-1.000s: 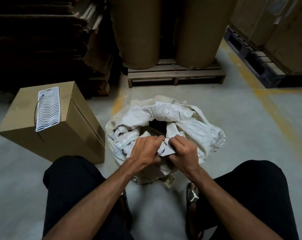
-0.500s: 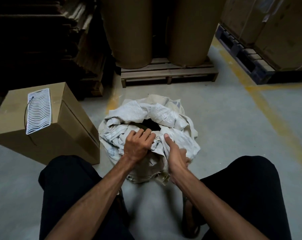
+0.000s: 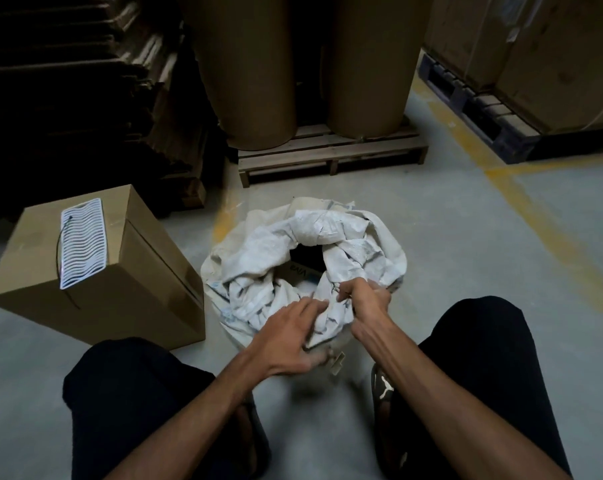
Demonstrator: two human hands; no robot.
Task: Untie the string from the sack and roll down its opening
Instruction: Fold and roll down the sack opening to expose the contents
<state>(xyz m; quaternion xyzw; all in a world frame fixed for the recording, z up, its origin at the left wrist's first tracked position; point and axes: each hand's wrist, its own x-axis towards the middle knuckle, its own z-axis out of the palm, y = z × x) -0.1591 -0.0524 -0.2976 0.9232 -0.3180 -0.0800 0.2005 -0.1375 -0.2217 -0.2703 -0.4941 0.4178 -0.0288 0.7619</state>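
Observation:
A white woven sack (image 3: 348, 233) stands on the floor between my knees. Its mouth is open and its rim is bunched into a thick crumpled roll around a dark hole, where a printed package shows inside. My right hand (image 3: 365, 297) is closed on a fold of the near rim at the right. My left hand (image 3: 293, 336) lies on the near side of the rim, fingers spread and curled under the fabric; it is motion-blurred. I see no string on the sack.
A cardboard box (image 3: 120, 292) with a white ribbed sheet (image 3: 81, 247) on top stands to the left. Behind the sack, a wooden pallet (image 3: 331, 155) carries two large brown rolls. Stacked cardboard fills the far left; boxes on a dark pallet (image 3: 480, 129) stand far right.
My right hand moved up from the sack's near side and closed on the rim at the right. My left hand slid down and opened over the near fold. The sack's mouth looks wider.

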